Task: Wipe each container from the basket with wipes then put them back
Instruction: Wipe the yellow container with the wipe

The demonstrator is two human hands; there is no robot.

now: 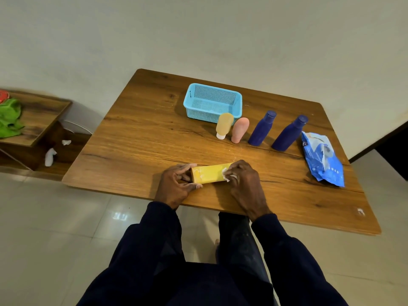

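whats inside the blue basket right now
Nothing shows inside the blue basket: only its perforated floor and walls. Its near wall hides a strip of floor, so something small and flat there could go unseen.

You have a yellow box point(210, 173) and a white wipe point(227, 174) on a brown wood-grain bench point(141, 138), and your sleeves point(159, 235) are dark navy. Beyond sit a light-blue perforated basket point(212, 102), an orange tube point(224, 124) with a white cap, a pink tube point(240, 129), two dark-blue bottles point(261, 129) and a blue-and-white wipes pack point(323, 160). A green cloth point(10, 118) lies on the side shelf.
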